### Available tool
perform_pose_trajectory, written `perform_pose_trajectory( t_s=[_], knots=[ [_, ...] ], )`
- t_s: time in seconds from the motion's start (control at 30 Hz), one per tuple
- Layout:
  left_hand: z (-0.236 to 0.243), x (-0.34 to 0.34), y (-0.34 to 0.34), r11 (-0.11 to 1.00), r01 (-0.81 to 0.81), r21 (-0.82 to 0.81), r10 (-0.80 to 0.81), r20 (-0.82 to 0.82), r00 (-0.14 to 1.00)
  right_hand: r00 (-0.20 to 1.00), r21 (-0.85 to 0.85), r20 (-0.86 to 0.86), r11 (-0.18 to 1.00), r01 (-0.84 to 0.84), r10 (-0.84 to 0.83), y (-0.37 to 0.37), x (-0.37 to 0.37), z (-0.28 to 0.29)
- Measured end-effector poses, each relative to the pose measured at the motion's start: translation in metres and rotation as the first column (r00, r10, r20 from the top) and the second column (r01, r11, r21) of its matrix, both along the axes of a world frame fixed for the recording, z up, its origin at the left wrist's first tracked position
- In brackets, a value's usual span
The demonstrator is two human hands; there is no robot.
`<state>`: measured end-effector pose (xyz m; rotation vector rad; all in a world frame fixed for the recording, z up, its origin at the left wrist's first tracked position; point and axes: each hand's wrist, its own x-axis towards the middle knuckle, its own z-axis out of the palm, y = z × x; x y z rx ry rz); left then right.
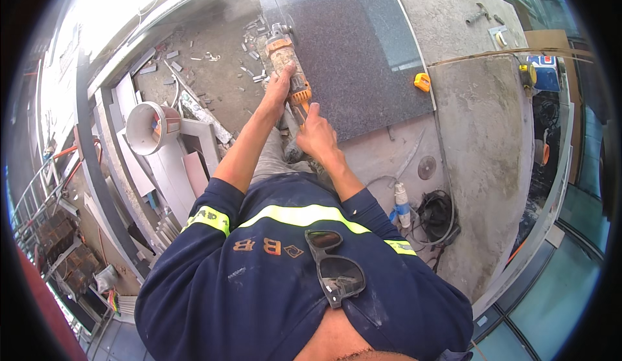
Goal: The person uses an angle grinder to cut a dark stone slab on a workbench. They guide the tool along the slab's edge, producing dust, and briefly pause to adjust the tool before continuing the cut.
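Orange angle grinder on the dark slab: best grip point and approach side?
Grip the angle grinder along its long orange body, coming from the near, cable end. The cutting head points away at the slab's left edge. The left hand wraps mid-body; the right hand takes the tail.

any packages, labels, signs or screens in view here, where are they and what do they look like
Box or can: far right edge of the concrete ledge, blue with a white and red printed label.
White bucket: left, lying on its side among the offcuts, orange and white package inside.
No signs or screens show.
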<state>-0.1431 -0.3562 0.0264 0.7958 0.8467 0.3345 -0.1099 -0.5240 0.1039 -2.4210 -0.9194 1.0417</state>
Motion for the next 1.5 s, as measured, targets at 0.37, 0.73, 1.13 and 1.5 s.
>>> perform_pose_trajectory(
  t_s=[0.37,0.73,1.13,1.5],
  knots=[
    [-0.021,0.020,0.044,0.999,-0.038,-0.027,0.038,-0.025,0.999,1.000,0.025,0.014,1.000,-0.006,0.005,0.038,0.016,-0.014],
    [-0.004,-0.004,-0.005,1.000,0.023,-0.015,-0.024,-0.018,1.000,0.999,-0.006,-0.027,1.000,0.027,-0.027,-0.013,-0.004,0.001],
    [-0.019,0.020,0.046,0.999,-0.039,-0.032,0.040,0.013,0.999,0.999,-0.002,0.026,1.000,0.025,-0.025,0.044,0.016,-0.017],
    [-0.001,0.007,0.010,0.999,-0.034,-0.007,0.034,-0.025,0.999,0.999,0.011,-0.003,0.999,0.038,-0.038,0.009,0.005,-0.008]
  ],
)
